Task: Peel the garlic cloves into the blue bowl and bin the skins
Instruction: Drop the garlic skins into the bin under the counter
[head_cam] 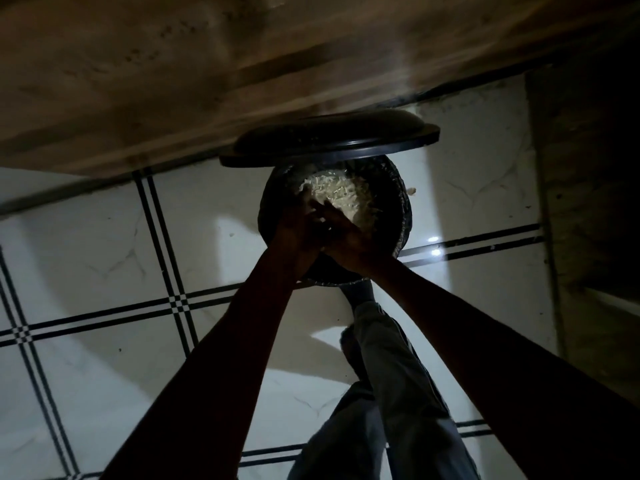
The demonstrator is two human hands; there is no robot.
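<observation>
A round black bin with a dark liner stands on the floor, its lid raised. A heap of pale skins and scraps lies inside. My left hand and my right hand are pressed side by side over the bin's near rim, fingers stretched toward the opening. A few pale bits show between them. The hands are dim silhouettes, so I cannot make out anything more in them. One pale scrap sits at the bin's right edge. No blue bowl or garlic cloves are in view.
My foot and grey trouser leg reach to the bin's base. The floor is white tile with black lines. A brown surface runs behind the bin, and a dark panel stands at the right.
</observation>
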